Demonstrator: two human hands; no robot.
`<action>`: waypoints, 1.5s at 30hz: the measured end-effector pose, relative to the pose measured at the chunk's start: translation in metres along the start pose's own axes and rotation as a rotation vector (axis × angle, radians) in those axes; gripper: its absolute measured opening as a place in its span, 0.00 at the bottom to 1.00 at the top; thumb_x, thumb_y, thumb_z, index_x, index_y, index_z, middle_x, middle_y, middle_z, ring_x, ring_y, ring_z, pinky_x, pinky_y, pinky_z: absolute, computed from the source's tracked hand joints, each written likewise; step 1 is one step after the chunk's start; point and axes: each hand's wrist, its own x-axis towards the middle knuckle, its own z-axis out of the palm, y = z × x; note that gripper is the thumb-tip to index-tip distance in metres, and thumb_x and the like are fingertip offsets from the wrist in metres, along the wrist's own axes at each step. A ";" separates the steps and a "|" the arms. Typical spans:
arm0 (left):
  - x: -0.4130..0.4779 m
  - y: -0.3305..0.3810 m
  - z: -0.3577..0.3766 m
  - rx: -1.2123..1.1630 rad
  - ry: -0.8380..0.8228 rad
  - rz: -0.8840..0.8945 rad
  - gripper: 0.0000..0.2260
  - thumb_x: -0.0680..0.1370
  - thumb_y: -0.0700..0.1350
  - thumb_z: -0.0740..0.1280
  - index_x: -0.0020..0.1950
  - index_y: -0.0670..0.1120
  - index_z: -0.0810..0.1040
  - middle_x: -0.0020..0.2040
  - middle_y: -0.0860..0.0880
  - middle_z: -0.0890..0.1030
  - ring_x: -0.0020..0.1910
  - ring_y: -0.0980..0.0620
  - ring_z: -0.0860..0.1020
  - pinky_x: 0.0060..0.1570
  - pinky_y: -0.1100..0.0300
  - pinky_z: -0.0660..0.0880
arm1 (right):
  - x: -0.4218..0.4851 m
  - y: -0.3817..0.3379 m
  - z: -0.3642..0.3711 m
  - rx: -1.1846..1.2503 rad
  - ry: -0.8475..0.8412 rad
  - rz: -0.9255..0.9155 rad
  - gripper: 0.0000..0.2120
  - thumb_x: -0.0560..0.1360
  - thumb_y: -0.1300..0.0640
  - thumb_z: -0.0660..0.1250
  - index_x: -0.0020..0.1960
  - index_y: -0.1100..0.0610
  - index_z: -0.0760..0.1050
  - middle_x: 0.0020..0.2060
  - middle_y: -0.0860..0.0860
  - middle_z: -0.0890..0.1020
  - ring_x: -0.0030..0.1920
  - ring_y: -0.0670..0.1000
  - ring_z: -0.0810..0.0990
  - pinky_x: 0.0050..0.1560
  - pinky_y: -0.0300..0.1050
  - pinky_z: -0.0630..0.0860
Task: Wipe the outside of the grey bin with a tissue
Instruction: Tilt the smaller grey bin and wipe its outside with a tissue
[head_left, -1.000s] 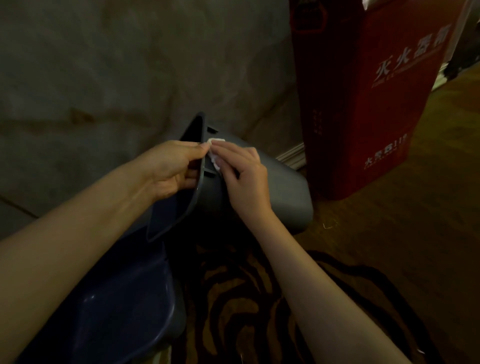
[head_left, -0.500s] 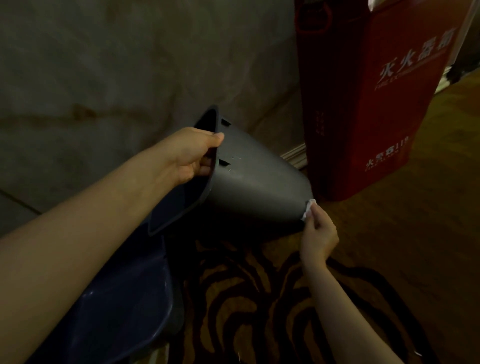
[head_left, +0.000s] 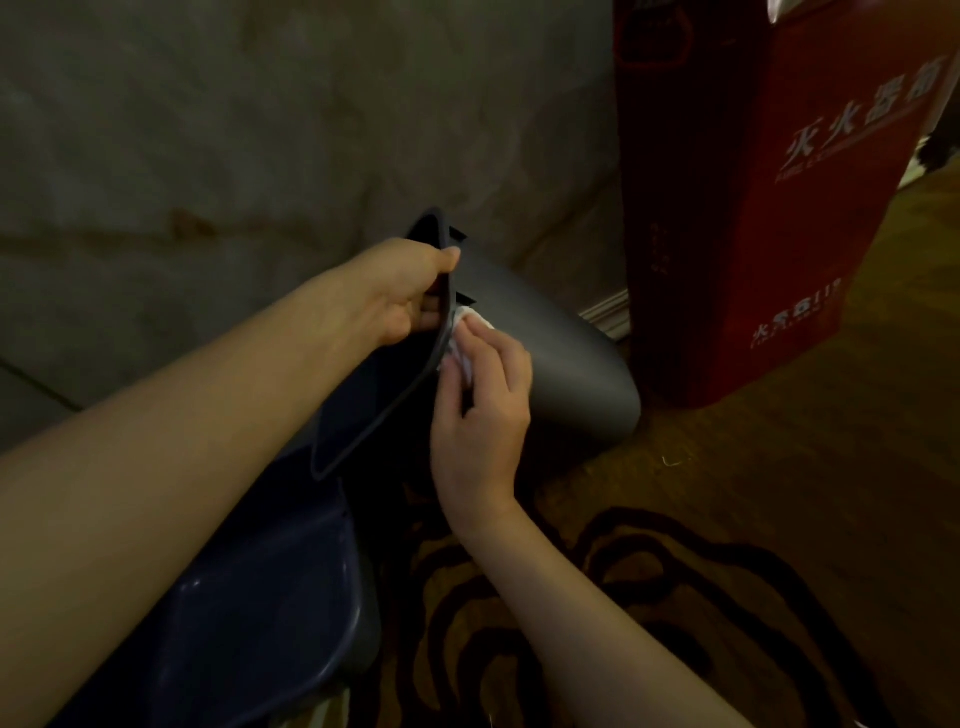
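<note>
The grey bin (head_left: 550, 353) is tipped on its side above the floor, its open mouth turned toward me and its base pointing right. My left hand (head_left: 402, 293) grips the bin's rim near the top, thumb outside and fingers inside. My right hand (head_left: 480, 410) presses a small white tissue (head_left: 467, 327) against the outer wall just below the rim. Most of the tissue is hidden under my fingers.
A tall red box (head_left: 763, 197) with white characters stands right of the bin against the stone wall (head_left: 208, 130). A dark blue tub (head_left: 260, 613) sits lower left. A striped brown rug (head_left: 597, 597) covers the floor below my arms.
My right hand, with the tissue, was at the rim, then down at the bin's base, and is now back up just below the rim. The left hand kept its grip.
</note>
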 end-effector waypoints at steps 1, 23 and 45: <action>-0.001 -0.001 -0.001 -0.003 -0.013 0.008 0.07 0.78 0.46 0.60 0.53 0.44 0.71 0.37 0.48 0.74 0.34 0.53 0.76 0.24 0.63 0.76 | 0.000 0.001 -0.002 -0.014 -0.009 -0.014 0.12 0.74 0.68 0.66 0.57 0.66 0.76 0.53 0.58 0.78 0.56 0.51 0.76 0.58 0.44 0.76; -0.035 -0.056 -0.041 0.037 -0.468 0.156 0.13 0.77 0.40 0.59 0.60 0.42 0.76 0.56 0.46 0.82 0.54 0.52 0.82 0.49 0.65 0.79 | 0.036 0.077 -0.052 -0.129 -0.175 0.289 0.11 0.75 0.62 0.65 0.55 0.54 0.79 0.49 0.41 0.78 0.53 0.43 0.76 0.59 0.42 0.73; -0.030 -0.042 -0.022 0.052 -0.431 0.130 0.13 0.78 0.40 0.58 0.59 0.38 0.75 0.53 0.44 0.81 0.48 0.51 0.82 0.47 0.64 0.80 | 0.020 0.127 -0.086 -0.321 -0.040 0.536 0.12 0.77 0.60 0.62 0.59 0.56 0.77 0.53 0.52 0.82 0.52 0.51 0.78 0.57 0.52 0.75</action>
